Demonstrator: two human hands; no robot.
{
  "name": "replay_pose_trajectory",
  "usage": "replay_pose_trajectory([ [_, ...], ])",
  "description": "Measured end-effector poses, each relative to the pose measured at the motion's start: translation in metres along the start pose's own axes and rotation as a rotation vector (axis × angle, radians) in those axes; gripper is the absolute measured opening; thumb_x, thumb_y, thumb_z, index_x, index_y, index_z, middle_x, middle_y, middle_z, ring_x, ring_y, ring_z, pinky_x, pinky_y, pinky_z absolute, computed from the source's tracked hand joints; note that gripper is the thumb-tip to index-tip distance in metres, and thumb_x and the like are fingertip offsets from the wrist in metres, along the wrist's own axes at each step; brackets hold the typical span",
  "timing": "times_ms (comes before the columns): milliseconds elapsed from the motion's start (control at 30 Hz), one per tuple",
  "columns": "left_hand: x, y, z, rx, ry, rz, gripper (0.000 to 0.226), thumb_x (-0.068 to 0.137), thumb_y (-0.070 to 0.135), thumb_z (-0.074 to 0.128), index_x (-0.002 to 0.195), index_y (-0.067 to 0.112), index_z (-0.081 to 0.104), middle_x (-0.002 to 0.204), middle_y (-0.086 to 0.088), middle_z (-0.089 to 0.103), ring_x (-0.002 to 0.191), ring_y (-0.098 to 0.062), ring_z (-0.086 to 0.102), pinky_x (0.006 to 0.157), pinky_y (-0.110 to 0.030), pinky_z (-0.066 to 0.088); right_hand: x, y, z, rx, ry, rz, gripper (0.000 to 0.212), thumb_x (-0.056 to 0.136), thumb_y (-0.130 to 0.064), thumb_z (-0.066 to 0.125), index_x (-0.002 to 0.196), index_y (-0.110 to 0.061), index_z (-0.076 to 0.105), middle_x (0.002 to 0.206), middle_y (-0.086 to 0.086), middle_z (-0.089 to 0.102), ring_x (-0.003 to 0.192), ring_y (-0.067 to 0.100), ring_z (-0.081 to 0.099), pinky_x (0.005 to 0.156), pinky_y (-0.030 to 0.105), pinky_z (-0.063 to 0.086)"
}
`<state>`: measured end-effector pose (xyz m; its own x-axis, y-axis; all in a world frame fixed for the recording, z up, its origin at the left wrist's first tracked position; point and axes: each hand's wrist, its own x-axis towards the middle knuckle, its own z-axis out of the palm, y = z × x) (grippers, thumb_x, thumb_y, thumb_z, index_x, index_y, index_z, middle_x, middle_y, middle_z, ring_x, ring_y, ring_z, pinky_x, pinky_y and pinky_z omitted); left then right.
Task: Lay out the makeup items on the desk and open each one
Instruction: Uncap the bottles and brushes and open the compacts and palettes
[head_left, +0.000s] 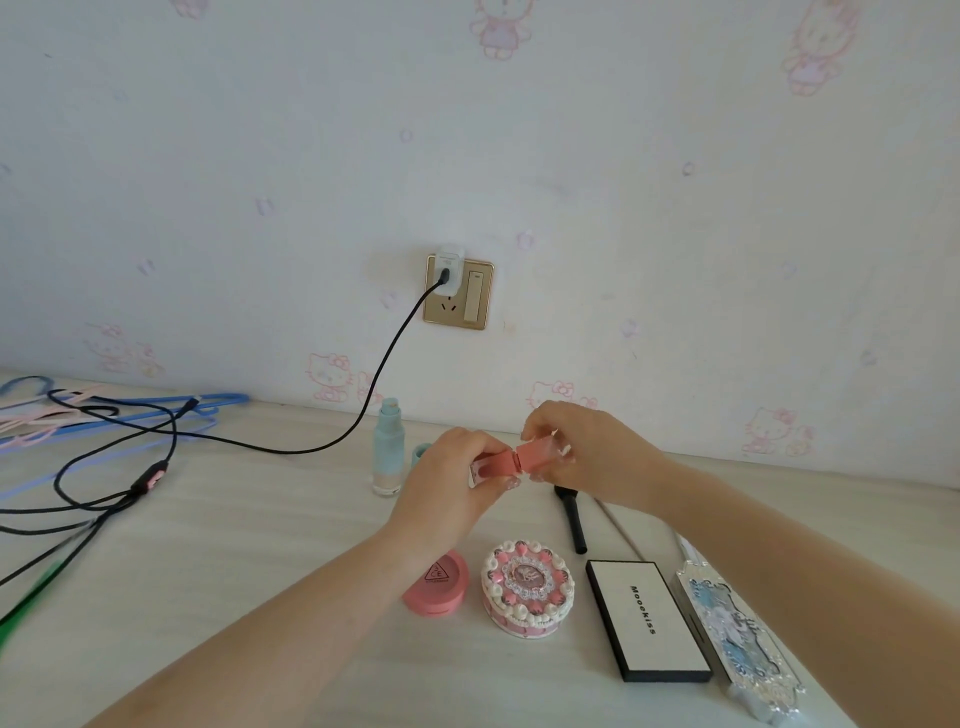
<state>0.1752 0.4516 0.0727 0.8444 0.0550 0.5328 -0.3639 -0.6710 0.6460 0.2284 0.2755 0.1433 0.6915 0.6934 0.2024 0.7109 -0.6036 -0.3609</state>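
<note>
Above the desk, my left hand grips the body of a small pink lip tube, and my right hand pinches its pink cap end. A thin seam shows between the two halves. Below my hands lie a round pink compact, a cake-shaped pink and white case, a white palette with a black rim and an ornate blue and silver palette, all closed. A pale blue bottle stands uncapped behind my left hand, its blue cap beside it.
A black brush handle and a thin white stick lie right of centre. Black cables and blue and pink hangers cover the desk's left side. A charger is plugged into the wall socket.
</note>
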Motion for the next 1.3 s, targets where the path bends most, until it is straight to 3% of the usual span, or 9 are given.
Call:
replay_pose_trajectory([
  [100, 0.000, 0.001, -0.001, 0.002, 0.018, -0.006, 0.020, 0.077, 0.026, 0.073, 0.095, 0.030, 0.066, 0.090, 0.011, 0.059, 0.087, 0.000, 0.054, 0.075, -0.018, 0.045, -0.001, -0.002, 0.001, 0.035, -0.020, 0.108, 0.064, 0.072, -0.056, 0.067, 0.128, -0.037, 0.040, 0.106, -0.015, 0.055, 0.092, 0.006, 0.057, 0.081, 0.025, 0.043],
  [167, 0.000, 0.002, -0.001, 0.015, 0.027, 0.007, 0.021, 0.074, 0.025, 0.076, 0.092, 0.029, 0.066, 0.087, 0.014, 0.057, 0.084, -0.001, 0.054, 0.075, -0.020, 0.045, 0.000, -0.004, 0.001, 0.041, -0.053, 0.240, 0.058, 0.077, -0.073, 0.044, 0.120, -0.034, 0.048, 0.095, -0.015, 0.065, 0.082, 0.006, 0.064, 0.082, 0.028, 0.046],
  [233, 0.000, 0.003, -0.002, 0.025, 0.030, 0.025, 0.020, 0.074, 0.026, 0.076, 0.090, 0.030, 0.066, 0.085, 0.014, 0.057, 0.082, 0.000, 0.053, 0.075, -0.020, 0.044, 0.002, -0.006, 0.001, 0.047, -0.114, 0.305, 0.055, 0.087, -0.068, 0.027, 0.091, -0.023, 0.059, 0.075, -0.008, 0.072, 0.061, 0.004, 0.067, 0.077, 0.028, 0.049],
  [333, 0.000, 0.002, -0.003, 0.027, 0.028, 0.023, 0.020, 0.074, 0.026, 0.076, 0.091, 0.031, 0.067, 0.086, 0.013, 0.058, 0.083, 0.000, 0.052, 0.075, -0.021, 0.044, 0.002, -0.009, 0.001, 0.032, -0.156, 0.273, 0.047, 0.094, -0.054, 0.033, 0.072, -0.020, 0.056, 0.062, -0.009, 0.071, 0.051, 0.000, 0.063, 0.063, 0.021, 0.043],
  [500, -0.003, 0.000, -0.003, 0.026, -0.015, -0.018, 0.020, 0.075, 0.028, 0.075, 0.093, 0.031, 0.067, 0.089, 0.009, 0.061, 0.085, -0.007, 0.055, 0.078, -0.030, 0.048, -0.002, -0.003, 0.002, -0.004, -0.066, 0.203, 0.017, 0.082, -0.044, 0.062, 0.092, -0.030, 0.059, 0.082, -0.015, 0.062, 0.078, 0.007, 0.059, 0.074, 0.025, 0.046],
  [633, -0.004, -0.003, -0.004, 0.014, -0.027, -0.058, 0.016, 0.076, 0.030, 0.073, 0.091, 0.032, 0.067, 0.090, 0.008, 0.061, 0.086, -0.007, 0.054, 0.078, -0.027, 0.046, -0.003, -0.002, 0.003, -0.145, -0.041, 0.117, 0.037, 0.082, -0.035, 0.066, 0.118, -0.029, 0.058, 0.104, -0.009, 0.055, 0.095, 0.009, 0.051, 0.087, 0.026, 0.042],
  [867, -0.006, -0.007, -0.007, -0.028, -0.054, -0.104, 0.014, 0.079, 0.028, 0.072, 0.090, 0.034, 0.067, 0.090, 0.013, 0.063, 0.090, 0.000, 0.054, 0.076, -0.010, 0.039, -0.008, 0.009, 0.003, -0.225, 0.002, 0.097, 0.032, 0.084, -0.033, 0.064, 0.115, -0.031, 0.061, 0.108, -0.010, 0.054, 0.101, 0.009, 0.052, 0.087, 0.027, 0.043],
  [1100, -0.006, -0.012, -0.001, -0.145, -0.031, -0.180, 0.020, 0.079, 0.026, 0.072, 0.080, 0.044, 0.063, 0.083, 0.040, 0.059, 0.091, 0.011, 0.055, 0.077, -0.002, 0.039, -0.016, 0.020, 0.004, -0.198, 0.030, 0.142, 0.022, 0.083, -0.030, 0.064, 0.105, -0.034, 0.064, 0.103, -0.010, 0.058, 0.099, 0.010, 0.054, 0.088, 0.030, 0.044],
  [1300, 0.001, -0.020, 0.017, -0.277, -0.055, -0.309, 0.014, 0.080, 0.024, 0.072, 0.087, 0.032, 0.064, 0.087, 0.014, 0.070, 0.090, -0.001, 0.064, 0.084, -0.019, 0.048, -0.013, 0.033, 0.021, 0.213, 0.138, 0.237, 0.018, 0.077, -0.020, 0.071, 0.083, -0.036, 0.063, 0.085, -0.021, 0.069, 0.084, -0.007, 0.060, 0.077, 0.011, 0.042],
])
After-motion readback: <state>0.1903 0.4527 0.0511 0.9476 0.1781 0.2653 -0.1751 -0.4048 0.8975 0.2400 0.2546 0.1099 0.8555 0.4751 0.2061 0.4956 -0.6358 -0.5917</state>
